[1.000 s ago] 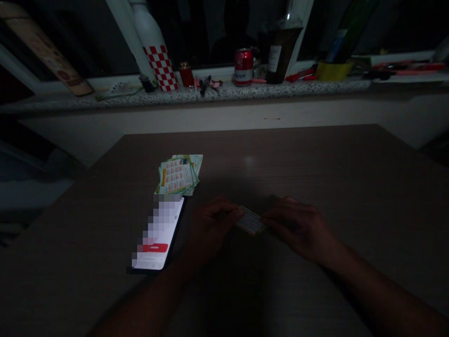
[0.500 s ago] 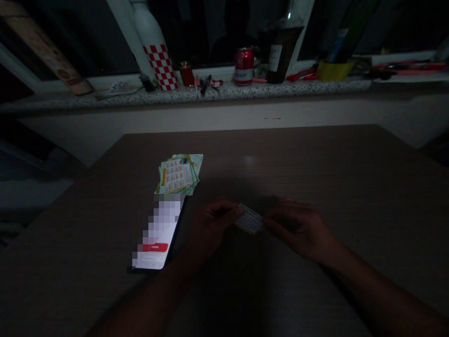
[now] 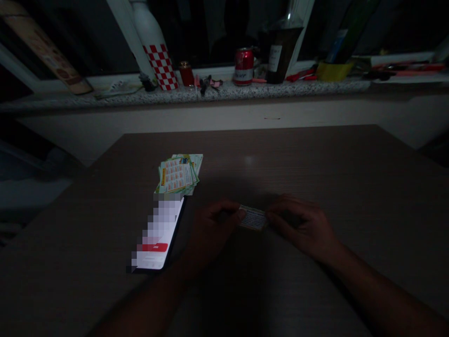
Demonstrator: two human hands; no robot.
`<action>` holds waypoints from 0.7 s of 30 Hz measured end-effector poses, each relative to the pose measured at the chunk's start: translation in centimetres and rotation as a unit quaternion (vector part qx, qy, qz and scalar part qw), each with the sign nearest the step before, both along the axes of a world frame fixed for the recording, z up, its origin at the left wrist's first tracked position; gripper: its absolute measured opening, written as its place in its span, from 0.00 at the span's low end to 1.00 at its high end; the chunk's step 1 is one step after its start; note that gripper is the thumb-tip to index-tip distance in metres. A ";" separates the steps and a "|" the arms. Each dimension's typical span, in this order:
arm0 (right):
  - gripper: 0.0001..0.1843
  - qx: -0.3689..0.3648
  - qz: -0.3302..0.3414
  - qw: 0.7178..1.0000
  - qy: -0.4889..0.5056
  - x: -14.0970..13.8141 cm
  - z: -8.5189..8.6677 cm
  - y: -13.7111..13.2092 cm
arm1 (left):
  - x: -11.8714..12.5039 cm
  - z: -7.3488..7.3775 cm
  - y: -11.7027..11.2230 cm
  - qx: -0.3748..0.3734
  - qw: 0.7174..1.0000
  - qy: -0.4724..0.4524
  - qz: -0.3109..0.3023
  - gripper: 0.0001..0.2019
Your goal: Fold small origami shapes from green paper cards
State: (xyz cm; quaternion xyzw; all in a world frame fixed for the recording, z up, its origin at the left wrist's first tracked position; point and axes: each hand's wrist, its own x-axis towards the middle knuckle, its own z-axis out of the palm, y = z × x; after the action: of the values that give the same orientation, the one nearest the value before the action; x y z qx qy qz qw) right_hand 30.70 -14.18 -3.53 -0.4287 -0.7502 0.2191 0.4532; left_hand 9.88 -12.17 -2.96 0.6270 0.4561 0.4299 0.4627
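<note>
A small printed card (image 3: 253, 218) is stretched between my two hands above the table, its text side up. My left hand (image 3: 218, 227) pinches its left end between thumb and fingers. At the other end, my right hand (image 3: 300, 224) has thumb and fingertips closed on the card's edge. Left of my left hand lies a phone (image 3: 159, 234) with a lit screen, part of it blurred out. Just beyond the phone sits a loose pile of printed cards (image 3: 178, 175), fanned unevenly.
The dark wooden table (image 3: 315, 159) reaches to the wall under a granite windowsill (image 3: 224, 93). Along the sill stand a checkered bottle (image 3: 161, 65), a red can (image 3: 244, 68), a dark bottle (image 3: 278, 56) and a yellow pot (image 3: 334, 71). The room is dim.
The card has turned from a slant to nearly level, its right end rising. My right hand has shifted slightly right; the phone and pile stay put.
</note>
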 end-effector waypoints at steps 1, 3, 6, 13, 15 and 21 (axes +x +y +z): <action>0.03 0.006 -0.017 1.000 0.003 0.0 0.1 0.0 | 0.0 0.0 -0.1 0.031 0.999 0.024 0.011 0.03; 0.03 0.014 -0.060 0.998 0.013 -0.1 0.2 0.0 | 0.0 0.0 -0.3 0.100 0.992 0.062 0.033 0.01; 0.02 0.015 -0.083 0.996 0.029 -0.4 0.3 -0.1 | 0.1 0.0 -0.6 0.189 0.976 0.097 0.042 0.01; 0.07 -0.006 0.002 0.999 0.047 -2.1 0.1 -1.0 | 0.6 -0.3 -0.8 0.307 0.940 0.150 -0.003 0.04; 0.09 -0.013 -0.001 0.998 0.056 -2.4 -0.1 -1.1 | 0.7 -0.5 -0.9 0.314 0.936 0.157 -0.020 0.08; 0.07 -0.028 -0.009 0.997 0.077 -2.3 -0.3 -0.9 | 0.8 -0.8 -1.4 0.308 0.933 0.177 -0.049 0.13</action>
State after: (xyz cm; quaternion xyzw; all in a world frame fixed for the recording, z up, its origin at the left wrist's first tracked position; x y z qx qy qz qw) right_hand 28.39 -15.13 -3.82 -0.4295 -0.7030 0.2680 0.4994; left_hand 10.66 -13.56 -3.72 0.8266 0.3442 0.4079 0.1788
